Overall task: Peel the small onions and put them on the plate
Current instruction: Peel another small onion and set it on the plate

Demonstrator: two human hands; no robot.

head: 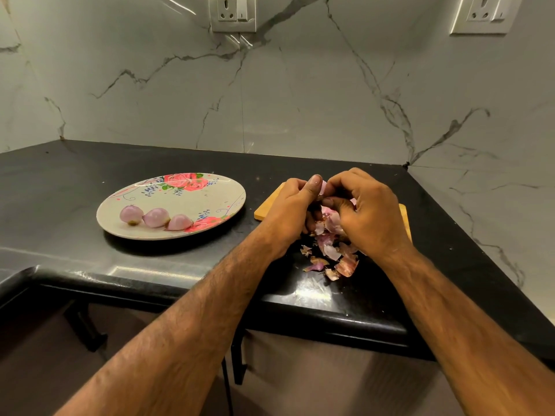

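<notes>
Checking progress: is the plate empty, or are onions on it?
Not empty: three peeled onions lie on the plate, near its front rim. Left hand and right hand grip a fourth onion.

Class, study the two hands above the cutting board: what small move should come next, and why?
Probably the right hand pulls any remaining skin off the small onion pinched between it and the left hand, dropping it onto the peels. The onion is mostly hidden, and three peeled onions already lie on the floral plate.

Your view is dim but sharp; overhead glare streaks the counter (312, 291) edge, and wide-angle distortion bends the margins.
</notes>
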